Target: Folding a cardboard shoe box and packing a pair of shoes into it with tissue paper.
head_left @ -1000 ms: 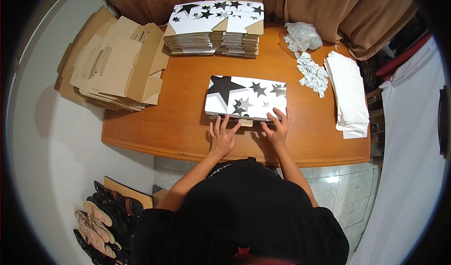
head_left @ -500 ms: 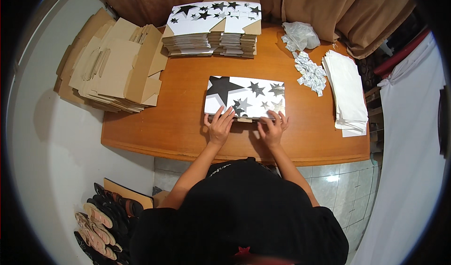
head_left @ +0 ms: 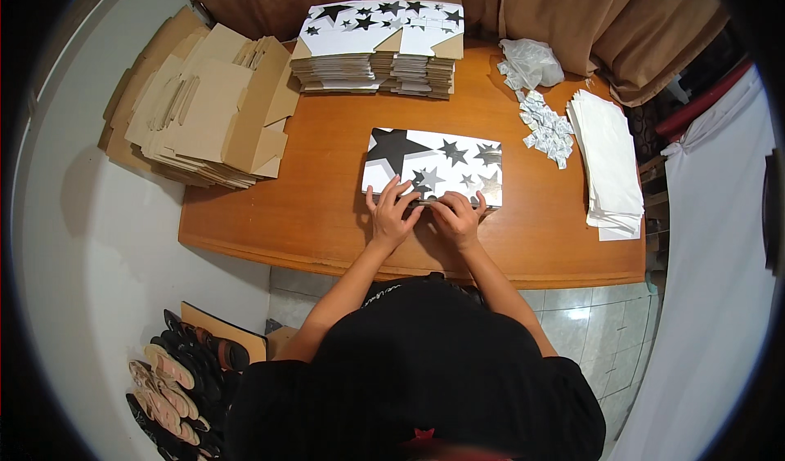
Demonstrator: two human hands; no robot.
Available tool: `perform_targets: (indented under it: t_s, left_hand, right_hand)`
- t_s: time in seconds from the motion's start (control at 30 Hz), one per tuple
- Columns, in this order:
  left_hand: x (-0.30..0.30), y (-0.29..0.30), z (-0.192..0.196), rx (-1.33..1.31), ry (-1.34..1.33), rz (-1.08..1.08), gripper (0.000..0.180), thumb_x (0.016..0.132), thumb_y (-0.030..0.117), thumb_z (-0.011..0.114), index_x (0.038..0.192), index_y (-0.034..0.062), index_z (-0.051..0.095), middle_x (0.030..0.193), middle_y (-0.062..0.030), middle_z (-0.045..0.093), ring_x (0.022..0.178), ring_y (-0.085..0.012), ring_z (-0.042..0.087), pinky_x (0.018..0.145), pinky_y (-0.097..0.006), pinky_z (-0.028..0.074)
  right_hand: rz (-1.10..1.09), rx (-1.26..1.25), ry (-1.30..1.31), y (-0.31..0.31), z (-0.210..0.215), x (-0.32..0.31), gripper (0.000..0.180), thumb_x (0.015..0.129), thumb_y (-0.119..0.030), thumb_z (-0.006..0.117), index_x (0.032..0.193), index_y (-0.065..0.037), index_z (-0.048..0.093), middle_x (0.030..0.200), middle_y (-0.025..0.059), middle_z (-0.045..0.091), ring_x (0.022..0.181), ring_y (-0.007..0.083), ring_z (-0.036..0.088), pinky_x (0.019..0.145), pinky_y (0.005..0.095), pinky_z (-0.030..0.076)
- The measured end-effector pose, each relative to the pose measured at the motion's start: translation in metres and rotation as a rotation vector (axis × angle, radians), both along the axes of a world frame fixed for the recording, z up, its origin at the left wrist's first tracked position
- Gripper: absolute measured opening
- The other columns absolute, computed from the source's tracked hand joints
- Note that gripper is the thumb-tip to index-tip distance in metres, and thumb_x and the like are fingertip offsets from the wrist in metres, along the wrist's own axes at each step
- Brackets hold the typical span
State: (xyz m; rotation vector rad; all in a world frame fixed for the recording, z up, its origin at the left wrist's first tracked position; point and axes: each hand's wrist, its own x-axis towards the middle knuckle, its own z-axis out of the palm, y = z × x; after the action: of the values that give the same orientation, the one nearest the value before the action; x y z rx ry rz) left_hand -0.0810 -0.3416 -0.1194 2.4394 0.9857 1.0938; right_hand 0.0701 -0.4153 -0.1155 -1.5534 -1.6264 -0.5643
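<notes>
A closed white cardboard box with black and grey stars lies in the middle of the table, long side toward me. Along its front edge is my left hand, fingers curved over the lid and thumb against the front. My right hand grips the same edge just beside it, fingers bent on the lid and thumb low at the front. Both thumbs meet near the middle of that edge. The front tab is mostly hidden behind them.
A stack of flat star-print cardboard stands at the back of the wooden table. Plain brown cardboard is piled at the left. At the right lie small white packets, a plastic bag and white paper sheets. Shoes are lower left.
Both hands have moved closer together at the box's front edge, the right one shifting left. The brown front tab, visible before, is now covered by the thumbs.
</notes>
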Motion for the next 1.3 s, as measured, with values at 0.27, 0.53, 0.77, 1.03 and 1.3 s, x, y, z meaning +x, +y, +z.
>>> perform_targets:
  t_s: [0.27,0.53,0.77,1.03,1.3]
  left_hand:
    - [0.001,0.002,0.006,-0.025,0.003,-0.023,0.016,0.079,0.026,0.065,0.093,0.0201,0.066,0.114,0.0040,0.058,0.121,-0.0210,0.043,0.104,-0.054,0.003]
    - [0.011,0.005,0.002,0.059,-0.022,0.036,0.006,0.075,0.026,0.068,0.080,0.0225,0.067,0.101,0.0082,0.062,0.116,-0.0190,0.046,0.100,-0.055,0.006]
    - [0.010,0.006,-0.004,0.078,0.034,0.041,0.019,0.075,0.034,0.068,0.091,0.0241,0.068,0.100,0.0081,0.061,0.115,-0.0184,0.046,0.099,-0.053,0.007]
    - [0.022,0.007,-0.013,0.093,0.009,0.123,0.028,0.078,0.045,0.062,0.096,0.0257,0.069,0.103,0.0044,0.055,0.116,-0.0216,0.039,0.099,-0.055,0.003]
    - [0.024,0.014,-0.005,0.012,-0.050,0.144,0.012,0.074,0.036,0.068,0.081,0.0268,0.071,0.109,0.0030,0.053,0.121,-0.0271,0.029,0.100,-0.058,0.002]
  right_hand:
    - [-0.001,-0.020,-0.045,0.003,0.001,0.003,0.017,0.070,-0.020,0.070,0.086,-0.019,0.065,0.084,-0.0044,0.057,0.086,0.0124,0.057,0.096,0.0472,0.024]
    - [0.068,-0.056,-0.124,0.009,0.002,0.013,0.016,0.069,-0.018,0.070,0.085,-0.016,0.064,0.084,-0.0025,0.057,0.081,0.0151,0.057,0.091,0.0443,0.033]
    - [0.046,-0.121,0.290,0.013,0.011,0.003,0.023,0.067,-0.014,0.071,0.086,-0.008,0.060,0.083,0.0071,0.056,0.076,0.0251,0.056,0.071,0.0370,0.046]
    - [0.154,-0.176,0.294,0.023,0.038,0.047,0.024,0.063,-0.020,0.072,0.080,-0.006,0.060,0.089,0.0085,0.057,0.083,0.0289,0.054,0.073,0.0392,0.040]
    - [0.001,-0.248,0.526,0.039,-0.001,0.147,0.042,0.073,-0.023,0.066,0.107,0.000,0.055,0.103,0.0195,0.057,0.096,0.0349,0.055,0.085,0.0400,0.042]
